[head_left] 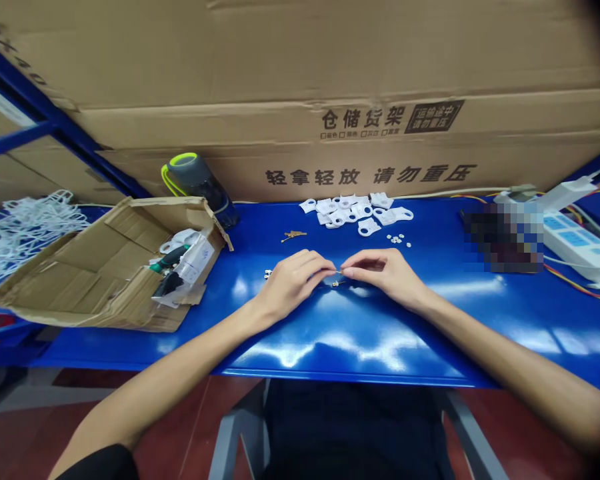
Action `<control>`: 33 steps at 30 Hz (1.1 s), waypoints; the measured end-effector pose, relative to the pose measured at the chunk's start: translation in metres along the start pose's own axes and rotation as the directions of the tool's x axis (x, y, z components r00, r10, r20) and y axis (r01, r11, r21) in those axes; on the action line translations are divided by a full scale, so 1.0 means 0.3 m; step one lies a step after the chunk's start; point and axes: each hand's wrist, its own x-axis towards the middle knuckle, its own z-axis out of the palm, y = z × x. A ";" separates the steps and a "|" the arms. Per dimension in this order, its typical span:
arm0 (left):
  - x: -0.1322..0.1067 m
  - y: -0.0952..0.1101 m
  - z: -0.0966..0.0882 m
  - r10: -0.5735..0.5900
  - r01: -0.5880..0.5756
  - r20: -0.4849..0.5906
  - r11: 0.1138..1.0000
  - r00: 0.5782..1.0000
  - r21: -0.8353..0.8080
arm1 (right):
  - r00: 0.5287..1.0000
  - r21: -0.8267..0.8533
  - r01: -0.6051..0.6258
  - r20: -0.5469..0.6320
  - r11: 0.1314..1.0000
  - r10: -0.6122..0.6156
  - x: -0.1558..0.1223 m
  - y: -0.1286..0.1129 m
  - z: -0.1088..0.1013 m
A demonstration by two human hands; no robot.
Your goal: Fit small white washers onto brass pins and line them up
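My left hand [295, 277] and my right hand [383, 272] rest on the blue table [330, 333] with fingertips almost touching. Both pinch a tiny metal part [336, 283] between them; it is too small to name. Behind the hands lies a heap of several white plastic pieces [357, 211], with a few small white nuts [397, 239] beside it and a little brass-coloured piece [293, 235] to the left. A tiny white bit [268, 273] lies by my left hand.
An open cardboard box [105, 267] with white parts and a green-handled tool sits at left. A dark bottle with a green rim [197, 180] stands behind it. White cords [20, 227] lie far left. A white power strip [577, 240] and wires lie right. Large cartons [330, 100] form the back wall.
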 end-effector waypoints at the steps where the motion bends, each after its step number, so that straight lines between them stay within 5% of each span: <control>1: -0.001 -0.002 0.002 -0.010 0.010 0.000 1.000 1.000 -0.009 | 1.000 0.015 -0.011 0.002 1.000 0.011 0.000 -0.003 0.000; 8: 0.001 0.002 0.010 -0.093 0.087 -0.028 0.981 0.995 -0.173 | 0.998 0.090 -0.043 0.041 0.995 0.040 -0.009 -0.010 0.010; 18: 0.024 0.051 0.029 -0.316 0.230 -0.123 0.862 0.941 -0.452 | 0.997 0.195 -0.039 -0.058 0.980 0.052 -0.024 -0.028 0.037; 22: 0.015 0.042 0.027 -0.221 0.149 -0.165 0.919 0.961 -0.365 | 0.998 0.244 -0.047 -0.036 0.969 0.057 -0.026 -0.030 0.042; 27: 0.008 0.031 0.019 -0.062 0.046 -0.055 0.963 0.997 -0.266 | 0.993 0.246 -0.054 -0.087 0.968 0.077 -0.020 -0.015 0.038; 33: -0.004 0.016 0.030 -0.023 -0.001 -0.101 0.973 0.995 -0.231 | 0.994 0.193 -0.005 -0.103 0.981 0.025 -0.018 -0.010 0.034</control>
